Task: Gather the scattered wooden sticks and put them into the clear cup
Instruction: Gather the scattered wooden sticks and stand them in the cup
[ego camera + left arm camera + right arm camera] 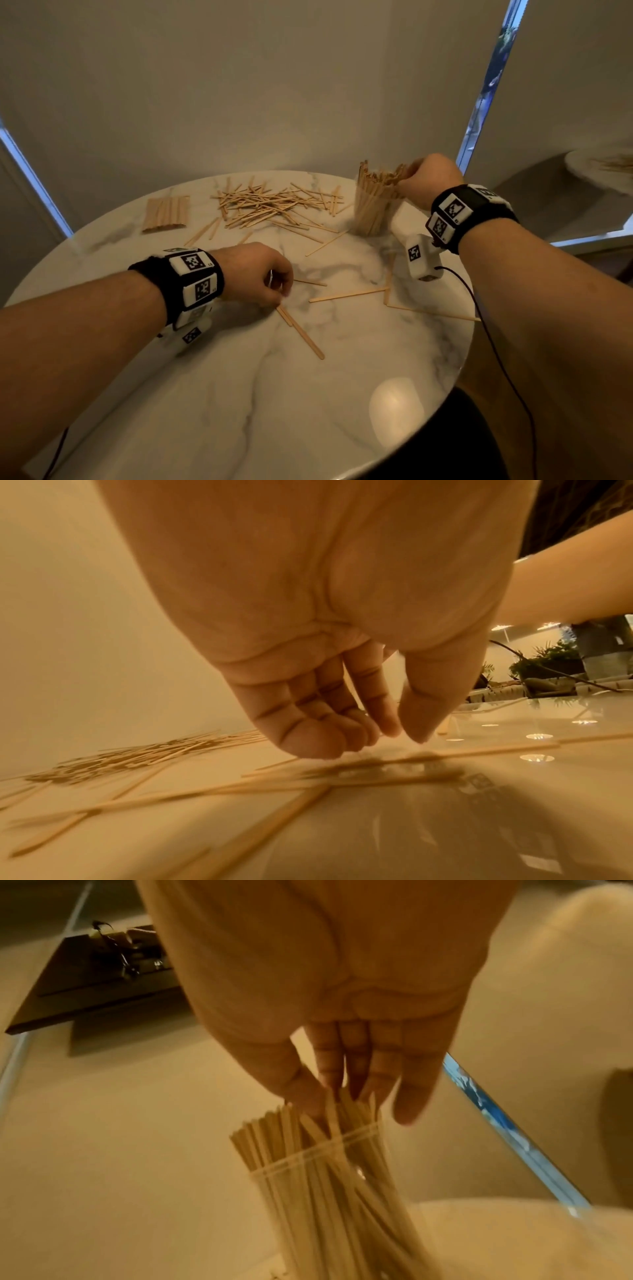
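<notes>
Marble-topped and round, the table [342, 394] stands against a plain wall, with a bright strip of window at the far right. On its far right stands the clear cup [373, 214], already crammed with upright sticks that fan out above the rim. The right hand [430, 178] is at the tops of those sticks, thumb and fingers pinching a few of them [337, 1104] at the mouth of the cup. Nearer and to the left, the left hand [258, 274] hovers low over a stick [299, 330] on the marble, its grip narrow, thumb and forefinger almost closed and nothing between them that I can make out.

A big loose pile [270, 207] lies on the far side, a tidy flat row [166, 214] to its left, and strays [347, 294] lie across the middle.

The cup looks the weak point: it is packed and top-heavy, so a sideways push from the right hand could tip it and spill the lot. Forcing more sticks in might also wedge them or spring others out. On glossy marble, thin flat sticks may skid away from the left fingers rather than lift.
</notes>
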`<state>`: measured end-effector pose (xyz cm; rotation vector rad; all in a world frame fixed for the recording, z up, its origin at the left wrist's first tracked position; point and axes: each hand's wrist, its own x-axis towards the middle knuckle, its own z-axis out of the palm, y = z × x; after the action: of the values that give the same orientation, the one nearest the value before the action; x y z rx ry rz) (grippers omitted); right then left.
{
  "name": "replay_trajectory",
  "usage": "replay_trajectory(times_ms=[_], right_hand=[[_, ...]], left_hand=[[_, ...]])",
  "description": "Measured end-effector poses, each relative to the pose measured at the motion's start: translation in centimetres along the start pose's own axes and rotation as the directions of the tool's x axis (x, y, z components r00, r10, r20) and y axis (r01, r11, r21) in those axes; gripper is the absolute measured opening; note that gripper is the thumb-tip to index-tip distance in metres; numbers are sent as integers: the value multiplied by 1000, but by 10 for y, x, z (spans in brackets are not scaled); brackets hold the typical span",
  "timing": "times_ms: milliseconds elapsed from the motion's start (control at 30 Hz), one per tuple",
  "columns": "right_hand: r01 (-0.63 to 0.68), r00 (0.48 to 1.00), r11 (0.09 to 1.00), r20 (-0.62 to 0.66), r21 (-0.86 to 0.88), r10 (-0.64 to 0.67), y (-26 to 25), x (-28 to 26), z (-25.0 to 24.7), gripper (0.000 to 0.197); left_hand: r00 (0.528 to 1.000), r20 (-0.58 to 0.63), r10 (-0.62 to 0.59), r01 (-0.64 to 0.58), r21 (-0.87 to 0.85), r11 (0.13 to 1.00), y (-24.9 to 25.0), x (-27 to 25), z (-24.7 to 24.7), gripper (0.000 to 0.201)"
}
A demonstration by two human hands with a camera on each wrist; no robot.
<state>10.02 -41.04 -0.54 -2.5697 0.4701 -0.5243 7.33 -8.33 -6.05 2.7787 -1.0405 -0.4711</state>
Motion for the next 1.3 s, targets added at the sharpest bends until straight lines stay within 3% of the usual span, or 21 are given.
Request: replay_trajectory(times_ms=[167,367,400,467,533,600,633,700,767,867,1033,1167,1300], right_hand=[[141,989,990,39,3,-141,-15,-2,-2,15],[158,968,970,162,184,-189,-11,3,-1,26],[147,970,951,148,273,-193,-8,2,-2,28],[96,995,895,-25,435,-94,-2,0,-10,27],[6,992,950,-119,312,32,8,2,-20,20],[-104,988,994,114,41,99,13,-2,-20,20],[-96,954,990,275,-99,120,14,-8,-15,24],[72,863,934,490,-351,118,15,-22,-1,33],[277,802,815,590,-510,97,16,-38,11,39],[391,768,725,635,-568,83,19,-53,15,38],[443,748,747,664,-496,-3,10,-80,5,54],[503,739,671,674,-545,-7,0,-105,13,31],[506,754,677,656,-535,-44,-10,-113,17,25]], left_hand=[[993,-113,29,-35,-56,998,11,11,-10,19],[978,-205,26,-37,-50,998,21,34,-31,20],[979,-203,26,-36,-44,998,24,38,-33,21],[980,-197,36,-42,-30,999,29,44,-35,23],[983,-174,59,-62,-14,998,36,47,-34,25],[991,-103,88,-88,9,996,45,47,-28,28],[994,-45,99,-99,20,995,50,46,-23,30],[989,105,103,-107,31,994,59,44,-12,36],[971,226,77,-87,32,996,64,40,-1,43],[965,259,36,-44,23,999,63,33,4,51],[977,214,7,-25,82,996,70,27,1,59],[985,88,145,-157,136,978,91,27,5,68],[954,148,260,-286,190,939,111,32,13,75]])
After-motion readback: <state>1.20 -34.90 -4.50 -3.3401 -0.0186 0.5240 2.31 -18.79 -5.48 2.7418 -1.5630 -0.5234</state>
